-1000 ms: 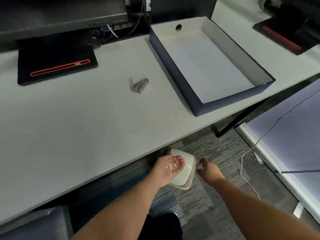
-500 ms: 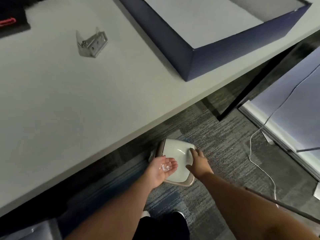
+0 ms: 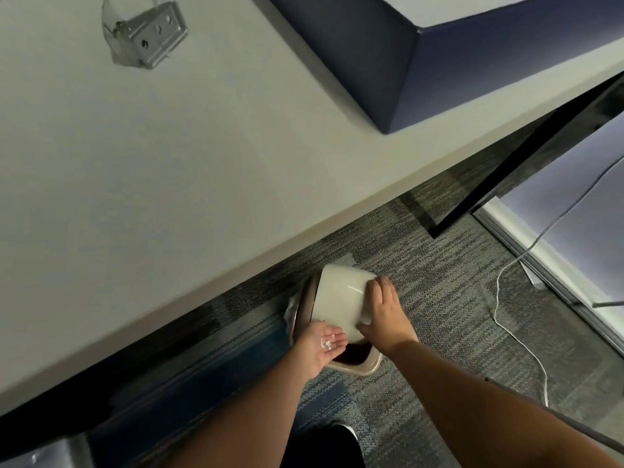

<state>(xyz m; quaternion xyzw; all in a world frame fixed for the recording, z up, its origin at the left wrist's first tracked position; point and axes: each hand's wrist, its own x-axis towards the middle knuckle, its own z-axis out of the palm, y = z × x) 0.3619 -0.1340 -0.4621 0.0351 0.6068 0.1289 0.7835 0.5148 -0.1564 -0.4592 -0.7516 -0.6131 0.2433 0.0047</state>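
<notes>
A small beige waste bin (image 3: 364, 366) stands on the carpet just under the table's front edge. Its cream swing lid (image 3: 341, 298) is tilted, showing a dark opening at the near side. My right hand (image 3: 383, 312) presses flat on the lid with straight fingers. My left hand (image 3: 320, 346) is held palm up over the bin's near left rim. It cups several small white bits (image 3: 327, 343) in the palm.
The grey table (image 3: 169, 184) fills the upper left, with a metal bracket (image 3: 148, 38) on it and a dark blue box (image 3: 439, 76) at the upper right. A white cable (image 3: 520, 339) trails over the carpet to the right. A black table leg (image 3: 526, 170) slants nearby.
My right hand went from beside the bin onto its lid and has pushed it open. My left hand stays cupped with the bits. The camera has leaned in closer to the bin.
</notes>
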